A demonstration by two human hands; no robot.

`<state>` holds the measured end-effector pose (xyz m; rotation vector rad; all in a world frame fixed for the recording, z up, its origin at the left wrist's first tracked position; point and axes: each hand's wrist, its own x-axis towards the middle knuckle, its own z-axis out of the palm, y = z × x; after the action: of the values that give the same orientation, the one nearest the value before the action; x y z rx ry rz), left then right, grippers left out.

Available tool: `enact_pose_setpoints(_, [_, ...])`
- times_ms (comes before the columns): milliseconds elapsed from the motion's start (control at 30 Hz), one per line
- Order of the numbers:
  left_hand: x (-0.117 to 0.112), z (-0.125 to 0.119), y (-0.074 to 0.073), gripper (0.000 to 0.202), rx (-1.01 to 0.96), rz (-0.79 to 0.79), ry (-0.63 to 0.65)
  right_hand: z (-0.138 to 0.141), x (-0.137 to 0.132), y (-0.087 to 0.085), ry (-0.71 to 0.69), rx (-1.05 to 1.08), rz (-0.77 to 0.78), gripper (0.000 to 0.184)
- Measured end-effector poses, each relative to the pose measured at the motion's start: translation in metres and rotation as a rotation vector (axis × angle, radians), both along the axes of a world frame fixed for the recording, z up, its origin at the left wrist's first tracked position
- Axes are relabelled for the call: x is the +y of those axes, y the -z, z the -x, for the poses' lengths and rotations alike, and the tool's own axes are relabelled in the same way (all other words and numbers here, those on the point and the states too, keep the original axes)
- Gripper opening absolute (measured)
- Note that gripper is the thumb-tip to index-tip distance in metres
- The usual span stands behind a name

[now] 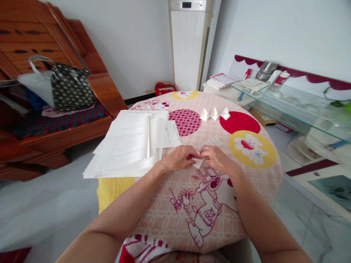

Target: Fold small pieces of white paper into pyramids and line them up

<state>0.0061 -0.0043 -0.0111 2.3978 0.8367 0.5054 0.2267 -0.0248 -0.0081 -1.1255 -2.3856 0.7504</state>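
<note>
Between my fingertips, low over the table, is a small folded piece of white paper [197,163]. My left hand [181,157] pinches its left side. From the right, my right hand [215,157] pinches it too, and the two hands nearly meet. Part of the paper is hidden behind the fingers. Beyond my hands, three small folded paper shapes [214,114] stand in a row. To the left of my left hand lies a big stack of white paper sheets [128,142], some with print. A smaller printed slip [168,133] rests at the stack's right edge.
The round table wears a pink patterned cloth [170,204]. At the right stands a glass-topped cabinet [296,106] with a paper pile [221,81] and metal bowls [267,69]. A wooden bench [106,95] with bags [71,86] is on the left. A white upright appliance [188,47] stands behind.
</note>
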Motion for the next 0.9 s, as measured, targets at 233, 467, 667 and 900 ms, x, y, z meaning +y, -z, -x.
enact_pose_setpoints(233, [-0.001, -0.002, 0.009, 0.021, 0.092, -0.073, 0.060, 0.001, -0.002, 0.001, 0.014, -0.096, -0.036, 0.023])
enact_pose_setpoints(467, [0.001, 0.002, 0.002, 0.019, 0.093, -0.050, 0.087, -0.003, 0.001, 0.001, -0.027, -0.057, -0.013, 0.015])
enact_pose_setpoints(667, [-0.004, -0.002, -0.002, 0.019, 0.142, -0.097, 0.026, -0.003, 0.001, -0.005, -0.038, -0.013, -0.028, 0.027])
enact_pose_setpoints(900, [-0.005, -0.009, 0.005, 0.019, 0.139, -0.095, -0.109, -0.001, 0.002, -0.001, 0.048, 0.072, 0.024, 0.016])
